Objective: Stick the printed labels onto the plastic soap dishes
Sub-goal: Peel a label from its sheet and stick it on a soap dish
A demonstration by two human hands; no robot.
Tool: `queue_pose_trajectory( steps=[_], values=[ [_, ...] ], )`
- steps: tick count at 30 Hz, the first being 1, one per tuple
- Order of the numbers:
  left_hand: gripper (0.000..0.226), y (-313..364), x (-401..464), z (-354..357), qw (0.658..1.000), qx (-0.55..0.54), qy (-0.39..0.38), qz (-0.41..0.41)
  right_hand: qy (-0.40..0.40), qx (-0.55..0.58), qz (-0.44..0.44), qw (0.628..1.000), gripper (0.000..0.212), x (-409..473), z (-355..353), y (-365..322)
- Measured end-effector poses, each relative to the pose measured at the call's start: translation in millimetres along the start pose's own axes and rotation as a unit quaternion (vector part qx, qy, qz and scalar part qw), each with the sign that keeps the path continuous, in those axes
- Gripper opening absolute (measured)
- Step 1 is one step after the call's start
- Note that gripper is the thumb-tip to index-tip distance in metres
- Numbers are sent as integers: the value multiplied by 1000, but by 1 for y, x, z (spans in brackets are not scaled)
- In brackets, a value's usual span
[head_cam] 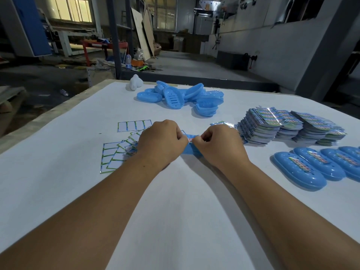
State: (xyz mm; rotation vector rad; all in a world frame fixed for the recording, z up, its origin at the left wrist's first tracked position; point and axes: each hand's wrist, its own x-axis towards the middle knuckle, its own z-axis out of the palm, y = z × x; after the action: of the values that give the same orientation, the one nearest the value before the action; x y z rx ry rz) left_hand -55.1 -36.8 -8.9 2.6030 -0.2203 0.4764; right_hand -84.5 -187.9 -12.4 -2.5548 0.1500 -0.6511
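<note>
A blue plastic soap dish (188,151) is being held on the white table (175,211) between the two hands, mostly hidden by them. The left hand (161,142) is being kept curled over the dish's left end, while a printed label (190,140) is being pinched by the curled fingers of the right hand (218,145) just above the dish's top face. The dish is being judged light, stiff and smooth, so it is likely to skid unless pinned at its ends. The label is being judged thin, floppy and sticky underneath, best taken by its edges and smoothed down from one side. Unlabelled dishes (180,98) are being kept heaped at the far side, label stacks (288,126) at the right, finished dishes (311,168) near them, and spent backing sheets (116,152) at the left.
</note>
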Motion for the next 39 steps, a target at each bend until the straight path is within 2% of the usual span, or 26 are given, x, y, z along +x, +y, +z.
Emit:
queue_pose_trajectory(
  steps=[5, 10, 12, 15, 20, 24, 27, 31, 36, 39],
  values=[
    [19, 4, 2, -1, 1000, 27, 5, 0, -3, -16, 3, 1000, 36, 1, -1, -4],
    [19, 5, 8, 1, 1000, -4, -6, -20, -36, 0, 49, 998, 43, 9, -5, -4],
    [30, 2, 9, 2, 999, -20, -11, -28, -52, 21, 74, 996, 51, 11, -5, 0],
    [40, -3, 11, 3, 996, -56, -20, -59, -50, 51, 79, 994, 39, 11, -4, 5],
    [16, -8, 10, 7, 992, -111, -16, -60, -62, 72, -16, 995, 27, 5, 0, 3],
    [20, -7, 11, 4, 990, -135, -3, -50, -126, 96, -73, 985, 35, 2, -2, 0],
    [24, -5, 10, 2, 991, -125, 16, -46, -162, 40, -127, 978, 46, -1, -8, -2],
    [20, -7, 8, 2, 993, -105, 32, -36, -152, -94, -152, 972, 51, -3, -18, -3],
    [16, -8, 7, 3, 994, -99, 30, -34, -151, -196, -74, 966, 54, -3, -36, 6],
    [16, -10, 7, 2, 994, -101, 28, -38, -168, -211, -25, 963, 50, -1, -52, 15]
  ],
)
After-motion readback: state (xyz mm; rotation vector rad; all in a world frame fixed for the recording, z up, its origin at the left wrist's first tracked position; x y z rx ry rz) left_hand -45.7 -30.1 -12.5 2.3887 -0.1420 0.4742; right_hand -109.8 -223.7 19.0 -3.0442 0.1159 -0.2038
